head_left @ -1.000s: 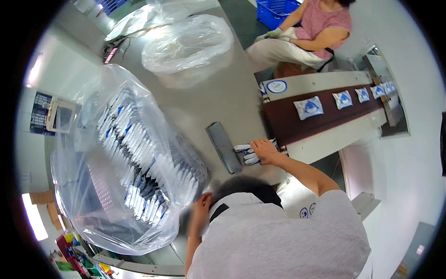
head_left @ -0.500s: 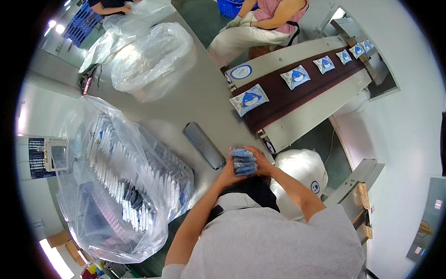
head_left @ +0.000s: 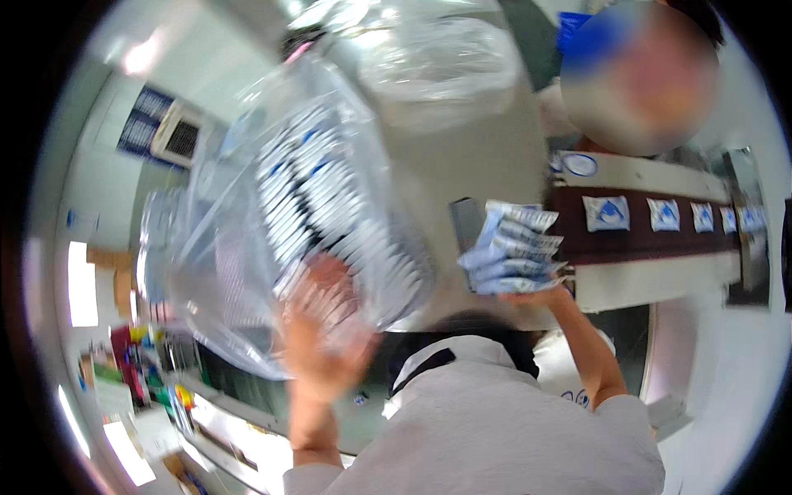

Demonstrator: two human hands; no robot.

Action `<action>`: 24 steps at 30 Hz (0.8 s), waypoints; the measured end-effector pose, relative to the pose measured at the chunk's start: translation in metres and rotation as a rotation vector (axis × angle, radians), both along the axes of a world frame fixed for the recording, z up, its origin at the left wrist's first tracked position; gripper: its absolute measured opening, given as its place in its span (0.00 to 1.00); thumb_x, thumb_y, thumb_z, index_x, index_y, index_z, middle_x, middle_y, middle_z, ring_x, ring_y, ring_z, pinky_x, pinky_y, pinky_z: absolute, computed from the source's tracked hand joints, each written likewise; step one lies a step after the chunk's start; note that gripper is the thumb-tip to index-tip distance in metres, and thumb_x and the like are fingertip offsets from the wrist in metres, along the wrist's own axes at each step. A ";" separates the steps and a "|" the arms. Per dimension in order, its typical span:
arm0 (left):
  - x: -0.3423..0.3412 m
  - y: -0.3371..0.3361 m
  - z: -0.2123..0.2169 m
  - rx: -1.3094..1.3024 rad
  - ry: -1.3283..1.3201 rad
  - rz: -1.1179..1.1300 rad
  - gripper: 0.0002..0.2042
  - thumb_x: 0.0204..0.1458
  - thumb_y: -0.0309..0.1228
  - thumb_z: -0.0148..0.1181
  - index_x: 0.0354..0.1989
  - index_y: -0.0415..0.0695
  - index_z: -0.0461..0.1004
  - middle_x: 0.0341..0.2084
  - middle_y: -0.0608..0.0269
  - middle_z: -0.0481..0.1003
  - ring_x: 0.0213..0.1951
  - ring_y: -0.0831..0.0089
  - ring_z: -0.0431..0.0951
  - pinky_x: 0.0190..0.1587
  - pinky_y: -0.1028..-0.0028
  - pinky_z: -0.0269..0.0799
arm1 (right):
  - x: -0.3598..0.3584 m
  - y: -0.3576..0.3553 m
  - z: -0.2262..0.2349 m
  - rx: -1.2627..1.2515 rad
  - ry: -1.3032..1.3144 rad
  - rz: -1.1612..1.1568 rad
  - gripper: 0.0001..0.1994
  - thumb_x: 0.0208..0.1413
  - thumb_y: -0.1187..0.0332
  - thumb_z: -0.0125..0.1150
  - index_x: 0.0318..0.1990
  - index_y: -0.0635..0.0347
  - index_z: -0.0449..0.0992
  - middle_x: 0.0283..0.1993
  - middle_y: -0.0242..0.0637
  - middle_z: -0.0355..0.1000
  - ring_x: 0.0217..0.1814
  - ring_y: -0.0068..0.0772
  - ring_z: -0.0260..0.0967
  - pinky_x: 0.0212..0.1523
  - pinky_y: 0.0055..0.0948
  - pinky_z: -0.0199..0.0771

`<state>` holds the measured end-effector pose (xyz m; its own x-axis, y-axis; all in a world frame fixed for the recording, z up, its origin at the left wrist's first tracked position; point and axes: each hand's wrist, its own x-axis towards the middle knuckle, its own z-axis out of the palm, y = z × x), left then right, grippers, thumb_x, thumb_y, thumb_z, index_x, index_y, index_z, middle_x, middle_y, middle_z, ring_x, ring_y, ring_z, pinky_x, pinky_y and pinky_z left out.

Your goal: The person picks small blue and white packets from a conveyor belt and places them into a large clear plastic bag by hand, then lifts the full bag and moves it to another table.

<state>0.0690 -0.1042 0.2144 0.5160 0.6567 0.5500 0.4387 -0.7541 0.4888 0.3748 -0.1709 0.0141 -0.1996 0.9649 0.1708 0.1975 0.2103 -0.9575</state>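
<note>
On my right hand (head_left: 538,295) rests a stack of several small pillow-shaped white and blue packets (head_left: 513,247), held from below near the table's front edge. My left hand (head_left: 326,346) is at the near part of a large clear plastic bag (head_left: 210,276), over the packets inside. Motion blur and the plastic smear its fingers, so I cannot make out whether they grip anything. Inside the bag, rows of similar packets (head_left: 326,190) stand close together on edge. Partly behind the held stack lies a grey oblong block (head_left: 465,216).
A dark red conveyor belt (head_left: 590,243) at the right carries several spaced packets (head_left: 606,214). Crumpled clear plastic (head_left: 441,62) lies at the table's (head_left: 470,157) far end. Another person (head_left: 639,82) sits beyond the belt. A white sack (head_left: 569,363) stands below the belt.
Both hands were around the stack; now only the right has it, fanned out. The left has let go and moved left to the bag. The view has turned left.
</note>
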 end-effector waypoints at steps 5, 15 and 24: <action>-0.147 0.112 0.054 0.232 0.711 1.002 0.39 0.37 0.34 0.67 0.62 0.46 0.55 0.59 0.45 0.56 0.52 0.46 0.67 0.54 0.58 0.63 | -0.092 0.133 0.116 0.535 -0.204 -0.010 0.38 0.30 0.56 0.71 0.53 0.58 0.64 0.51 0.44 0.66 0.53 0.43 0.64 0.56 0.40 0.61; -0.209 0.142 0.052 -0.222 0.051 0.695 0.13 0.42 0.17 0.56 0.38 0.40 0.75 0.14 0.67 0.68 0.19 0.83 0.68 0.25 0.81 0.64 | -0.365 0.264 0.072 0.535 -1.250 0.514 0.47 0.30 0.42 0.69 0.55 0.66 0.61 0.53 0.44 0.63 0.59 0.42 0.57 0.58 0.49 0.56; -0.285 0.118 -0.050 -0.169 -0.643 0.521 0.27 0.54 0.47 0.48 0.56 0.38 0.61 0.40 0.57 0.71 0.42 0.69 0.73 0.37 0.69 0.71 | -0.277 0.215 0.057 0.652 -0.784 0.234 0.33 0.50 0.43 0.53 0.53 0.63 0.65 0.54 0.42 0.62 0.57 0.43 0.58 0.60 0.49 0.53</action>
